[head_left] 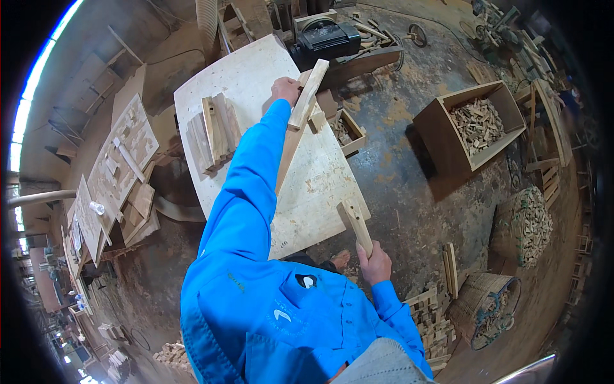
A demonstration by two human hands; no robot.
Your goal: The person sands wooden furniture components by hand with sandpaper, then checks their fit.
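Observation:
My left arm stretches forward over a pale worktable (313,185). At its far end, my left hand (286,90) is curled closed beside a long wooden strip and a light wooden bar (309,95); what its fingers hold, if anything, is hidden. The bar lies at a slant over the strip (290,157), near a small wood block (316,120). My right hand (376,264) is closed around the lower end of a short wooden piece (355,223) with a dark slot or hole. That piece sticks up over the table's near right corner.
Several wood pieces (214,131) lie stacked on the table's left. A black motor (325,41) stands behind it. On the floor to the right are a large box of offcuts (441,131) and woven baskets (467,304). A low side table (137,137) stands left.

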